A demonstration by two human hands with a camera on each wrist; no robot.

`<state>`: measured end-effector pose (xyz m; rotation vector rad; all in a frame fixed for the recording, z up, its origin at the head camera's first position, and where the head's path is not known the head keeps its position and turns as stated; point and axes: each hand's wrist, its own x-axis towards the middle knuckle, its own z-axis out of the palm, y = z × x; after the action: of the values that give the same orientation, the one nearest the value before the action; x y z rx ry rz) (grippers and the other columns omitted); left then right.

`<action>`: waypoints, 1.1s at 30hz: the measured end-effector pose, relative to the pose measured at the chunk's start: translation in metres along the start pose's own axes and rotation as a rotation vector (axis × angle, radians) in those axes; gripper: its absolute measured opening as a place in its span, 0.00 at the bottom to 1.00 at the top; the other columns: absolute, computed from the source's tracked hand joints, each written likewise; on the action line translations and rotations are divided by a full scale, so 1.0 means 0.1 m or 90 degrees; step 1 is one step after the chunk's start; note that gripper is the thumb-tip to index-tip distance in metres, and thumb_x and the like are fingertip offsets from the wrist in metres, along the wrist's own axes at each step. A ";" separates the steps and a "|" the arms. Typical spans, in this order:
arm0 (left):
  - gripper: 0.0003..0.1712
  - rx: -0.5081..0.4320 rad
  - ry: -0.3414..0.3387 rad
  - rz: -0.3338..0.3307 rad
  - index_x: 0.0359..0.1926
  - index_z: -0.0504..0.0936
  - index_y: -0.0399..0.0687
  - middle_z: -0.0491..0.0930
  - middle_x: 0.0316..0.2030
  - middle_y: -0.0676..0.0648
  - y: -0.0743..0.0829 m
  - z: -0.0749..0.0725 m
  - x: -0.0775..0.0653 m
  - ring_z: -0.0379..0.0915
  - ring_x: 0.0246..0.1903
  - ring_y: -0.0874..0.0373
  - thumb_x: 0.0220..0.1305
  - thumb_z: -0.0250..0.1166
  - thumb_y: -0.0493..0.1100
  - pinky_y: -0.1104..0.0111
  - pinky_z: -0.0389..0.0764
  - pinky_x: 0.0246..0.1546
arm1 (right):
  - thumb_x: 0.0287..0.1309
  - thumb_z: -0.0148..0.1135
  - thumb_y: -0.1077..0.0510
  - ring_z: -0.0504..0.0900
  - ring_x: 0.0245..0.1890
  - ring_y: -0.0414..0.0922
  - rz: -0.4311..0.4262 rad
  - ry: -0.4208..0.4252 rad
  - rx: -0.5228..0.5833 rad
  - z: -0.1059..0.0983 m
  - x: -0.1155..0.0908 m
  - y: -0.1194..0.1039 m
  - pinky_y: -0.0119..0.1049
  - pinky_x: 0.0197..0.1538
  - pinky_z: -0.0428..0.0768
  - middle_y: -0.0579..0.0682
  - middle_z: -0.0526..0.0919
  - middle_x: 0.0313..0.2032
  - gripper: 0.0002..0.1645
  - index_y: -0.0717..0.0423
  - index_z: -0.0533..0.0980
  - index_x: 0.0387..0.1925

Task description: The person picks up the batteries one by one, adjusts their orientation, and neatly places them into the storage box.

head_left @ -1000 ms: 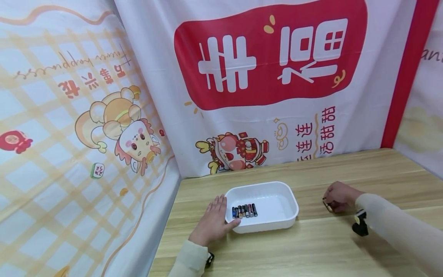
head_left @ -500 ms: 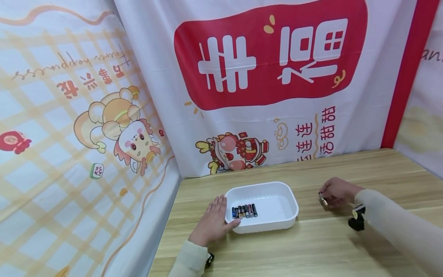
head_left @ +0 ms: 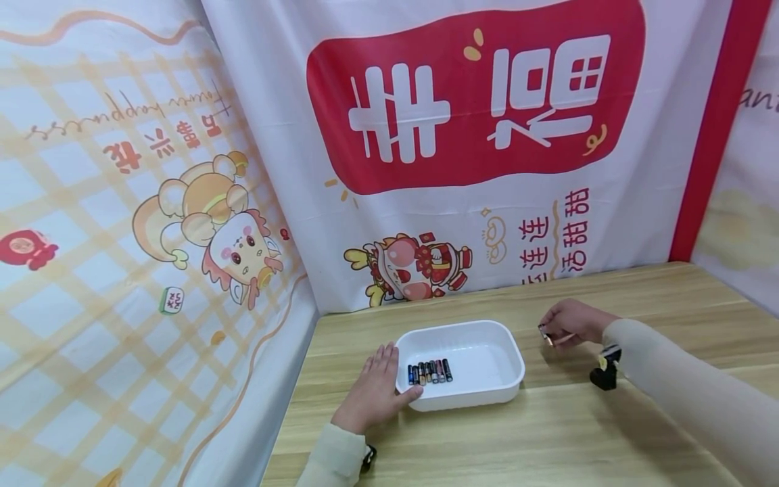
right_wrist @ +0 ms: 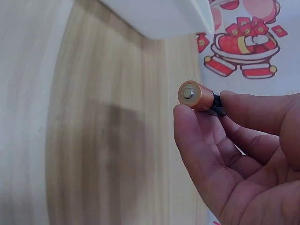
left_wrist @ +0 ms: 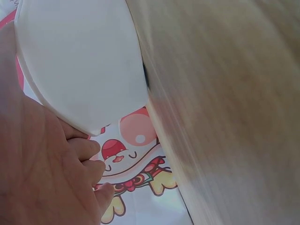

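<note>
Between thumb and fingers my right hand (head_left: 577,320) pinches a battery (right_wrist: 200,96), copper at one end and black at the other, to the right of a white tray (head_left: 489,365). In the right wrist view its button end faces the camera, above the tabletop and its shadow. Several small batteries (head_left: 429,371) lie side by side in the left part of the tray. My left hand (head_left: 377,391) rests against the tray's left end, fingers straight along the outside and thumb at the near rim. The left wrist view shows these fingers beside the white tray wall (left_wrist: 83,58).
A light wooden table (head_left: 487,443) carries the tray. Behind it hangs a white cloth (head_left: 274,74) with red printing and cartoon figures, and a checked cloth (head_left: 91,325) covers the left side. A black wrist device (head_left: 604,368) sits at my right cuff.
My right hand has moved left and away from me, up off its earlier spot, carrying the battery closer to the tray. The left hand and tray stay put.
</note>
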<state>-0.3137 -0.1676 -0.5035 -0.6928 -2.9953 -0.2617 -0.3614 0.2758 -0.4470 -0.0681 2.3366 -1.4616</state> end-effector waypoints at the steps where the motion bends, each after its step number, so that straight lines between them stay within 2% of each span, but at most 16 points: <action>1: 0.59 0.001 0.000 0.000 0.76 0.43 0.40 0.36 0.75 0.44 0.00 0.00 0.00 0.33 0.74 0.45 0.62 0.44 0.78 0.52 0.41 0.71 | 0.64 0.57 0.67 0.81 0.30 0.46 0.002 0.000 0.002 0.01 0.02 -0.02 0.47 0.40 0.84 0.55 0.81 0.30 0.08 0.68 0.77 0.42; 19: 0.60 0.005 -0.006 -0.008 0.77 0.42 0.41 0.35 0.76 0.45 0.00 0.00 0.01 0.32 0.74 0.47 0.61 0.43 0.79 0.52 0.41 0.71 | 0.64 0.57 0.68 0.81 0.33 0.48 -0.018 -0.037 0.030 0.23 0.17 -0.40 0.47 0.42 0.84 0.57 0.81 0.33 0.08 0.69 0.76 0.43; 33: 0.60 0.001 -0.010 -0.002 0.76 0.42 0.40 0.36 0.76 0.43 0.00 -0.02 -0.01 0.32 0.74 0.46 0.61 0.43 0.79 0.51 0.42 0.71 | 0.64 0.56 0.68 0.81 0.38 0.49 -0.020 -0.045 0.001 0.42 0.27 -0.60 0.47 0.44 0.84 0.62 0.81 0.40 0.13 0.72 0.74 0.49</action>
<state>-0.3131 -0.1687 -0.5017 -0.6925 -3.0114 -0.2554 -0.3817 0.2056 -0.4189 -0.1548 2.2869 -1.4523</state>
